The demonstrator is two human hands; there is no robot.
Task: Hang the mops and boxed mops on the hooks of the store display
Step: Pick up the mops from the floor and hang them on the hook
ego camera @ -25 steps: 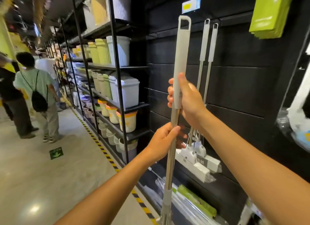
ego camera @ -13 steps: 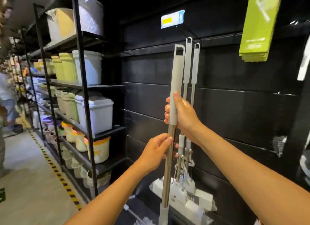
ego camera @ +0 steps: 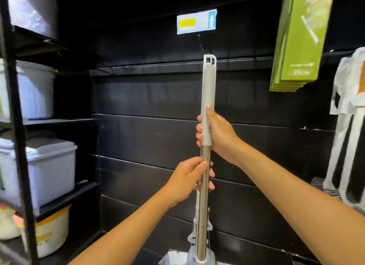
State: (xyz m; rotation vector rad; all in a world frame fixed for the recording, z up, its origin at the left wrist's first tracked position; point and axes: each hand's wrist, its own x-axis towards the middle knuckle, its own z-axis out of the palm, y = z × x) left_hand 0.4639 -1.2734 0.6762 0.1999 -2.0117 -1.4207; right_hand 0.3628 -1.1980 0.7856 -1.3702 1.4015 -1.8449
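I hold one mop (ego camera: pixel 208 91) upright in front of the black display wall. Its grey plastic grip ends in a hanging loop at the top, level with a thin black hook (ego camera: pixel 201 45) that sticks out below a price tag (ego camera: pixel 196 21). My right hand (ego camera: pixel 216 133) is wrapped around the bottom of the grey grip. My left hand (ego camera: pixel 189 178) pinches the steel pole lower down. The two mops that hang on that hook are hidden behind the pole; only their heads (ego camera: pixel 194 237) peek out at the bottom.
A black metal rack (ego camera: pixel 18 138) with plastic bins and buckets stands on the left. Green boxed mops (ego camera: pixel 300 39) hang at the upper right. White packaged goods (ego camera: pixel 347 114) hang at the far right edge.
My view has swung right to face the wall. The held mop now lines up in front of the two hanging mops, and its loop has come level with the hook. Both hands keep their grip.
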